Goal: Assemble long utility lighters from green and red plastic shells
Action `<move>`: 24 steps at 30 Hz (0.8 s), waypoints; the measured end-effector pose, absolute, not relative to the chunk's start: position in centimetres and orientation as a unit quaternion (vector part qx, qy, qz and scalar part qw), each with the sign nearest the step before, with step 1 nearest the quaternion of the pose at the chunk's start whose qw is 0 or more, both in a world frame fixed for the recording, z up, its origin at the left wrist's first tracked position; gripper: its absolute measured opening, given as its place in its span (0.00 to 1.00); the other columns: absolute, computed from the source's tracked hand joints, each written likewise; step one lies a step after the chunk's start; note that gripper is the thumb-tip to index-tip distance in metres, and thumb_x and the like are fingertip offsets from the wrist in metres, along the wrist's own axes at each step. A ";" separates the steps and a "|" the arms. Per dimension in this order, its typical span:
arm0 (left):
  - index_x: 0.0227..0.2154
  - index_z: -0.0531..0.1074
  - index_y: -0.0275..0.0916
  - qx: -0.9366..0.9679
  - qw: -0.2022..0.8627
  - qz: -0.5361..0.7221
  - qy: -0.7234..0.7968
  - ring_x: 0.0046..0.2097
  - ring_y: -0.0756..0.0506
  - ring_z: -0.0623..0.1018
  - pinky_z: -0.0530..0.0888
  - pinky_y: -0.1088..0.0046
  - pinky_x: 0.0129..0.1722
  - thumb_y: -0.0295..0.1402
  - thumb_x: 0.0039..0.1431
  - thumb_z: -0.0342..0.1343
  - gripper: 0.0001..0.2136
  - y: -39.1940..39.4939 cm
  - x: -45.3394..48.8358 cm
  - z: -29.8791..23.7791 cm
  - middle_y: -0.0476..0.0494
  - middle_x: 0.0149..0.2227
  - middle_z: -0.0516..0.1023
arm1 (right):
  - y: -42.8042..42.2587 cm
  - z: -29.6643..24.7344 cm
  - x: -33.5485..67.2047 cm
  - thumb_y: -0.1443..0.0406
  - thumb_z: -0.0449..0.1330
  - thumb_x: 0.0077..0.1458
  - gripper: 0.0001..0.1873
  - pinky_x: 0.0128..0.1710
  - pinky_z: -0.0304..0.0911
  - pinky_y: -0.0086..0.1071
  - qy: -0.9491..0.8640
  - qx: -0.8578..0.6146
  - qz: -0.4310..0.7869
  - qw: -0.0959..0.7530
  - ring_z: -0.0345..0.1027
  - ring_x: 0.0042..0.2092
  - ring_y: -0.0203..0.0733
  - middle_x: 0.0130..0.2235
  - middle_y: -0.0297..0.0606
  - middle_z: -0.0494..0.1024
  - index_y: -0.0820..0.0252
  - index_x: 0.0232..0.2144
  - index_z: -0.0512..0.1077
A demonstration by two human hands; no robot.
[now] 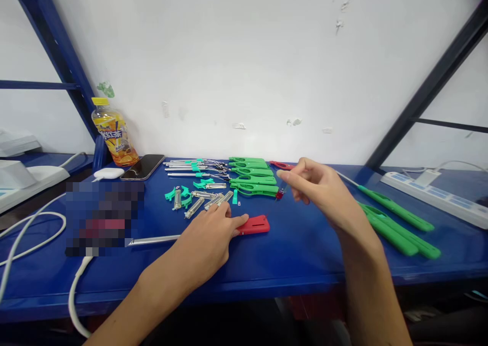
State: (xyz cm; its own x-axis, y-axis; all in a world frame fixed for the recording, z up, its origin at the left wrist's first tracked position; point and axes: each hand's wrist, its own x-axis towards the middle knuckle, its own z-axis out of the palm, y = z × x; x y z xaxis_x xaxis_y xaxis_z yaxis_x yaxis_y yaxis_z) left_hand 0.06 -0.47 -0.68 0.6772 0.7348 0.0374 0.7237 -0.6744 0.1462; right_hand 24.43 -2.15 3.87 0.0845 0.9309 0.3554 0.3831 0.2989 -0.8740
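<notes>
My left hand [211, 229] is closed round the middle of a long-nosed lighter, its thumb on the red handle [254, 225]. The lighter's metal barrel [154, 240] sticks out to the left of the hand. My right hand [314, 183] is raised above the table, thumb and fingertips pinched on a small clear piece with a red end [280, 194]. Just beyond my left fingers lie several clear fuel tanks [194, 207] and turquoise plastic pieces [185, 201]. Green handle shells [253, 189] are stacked behind, beside metal barrels with wires [186, 175].
Green lighters [396, 208] lie to the right near a white power strip [438, 196]. Another red handle part [282, 166] is at the back. On the left are a drink bottle [114, 135], a phone [143, 167], a blurred-out object [104, 219] and a white cable [74, 285].
</notes>
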 end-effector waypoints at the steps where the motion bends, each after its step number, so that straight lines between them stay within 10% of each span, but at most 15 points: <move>1: 0.66 0.71 0.48 0.913 0.058 0.041 0.401 0.49 0.36 0.76 0.74 0.57 0.49 0.24 0.72 0.45 0.25 -0.5 0.1 -0.6 0.35 0.52 0.74 | -2.2 3.9 24.3 0.51 0.71 0.58 0.21 0.24 0.56 0.26 -0.624 -0.526 0.257 0.517 0.63 0.25 0.32 0.22 0.27 0.71 0.57 0.26 0.69; 12: 0.64 0.72 0.47 0.907 0.066 0.032 0.414 0.51 0.34 0.76 0.75 0.56 0.50 0.26 0.73 0.44 0.23 -0.6 0.4 -0.3 0.34 0.50 0.74 | -2.4 4.1 25.2 0.47 0.60 0.68 0.22 0.22 0.57 0.26 -0.658 -0.459 0.406 0.438 0.72 0.27 0.36 0.27 0.37 0.81 0.59 0.44 0.80; 19: 0.65 0.72 0.45 0.903 0.082 0.029 0.421 0.52 0.34 0.76 0.75 0.54 0.52 0.25 0.73 0.43 0.24 -0.9 0.4 0.2 0.33 0.52 0.74 | -2.2 4.1 24.2 0.47 0.72 0.55 0.22 0.23 0.59 0.27 -0.622 -0.515 0.319 0.496 0.66 0.23 0.33 0.23 0.29 0.74 0.57 0.29 0.71; 24: 0.65 0.73 0.45 0.903 0.079 0.035 0.420 0.52 0.34 0.76 0.75 0.54 0.51 0.25 0.73 0.43 0.23 -0.8 0.4 0.1 0.32 0.52 0.74 | -2.5 4.3 24.3 0.48 0.67 0.62 0.18 0.23 0.59 0.28 -0.652 -0.497 0.323 0.473 0.63 0.23 0.35 0.20 0.26 0.69 0.56 0.41 0.77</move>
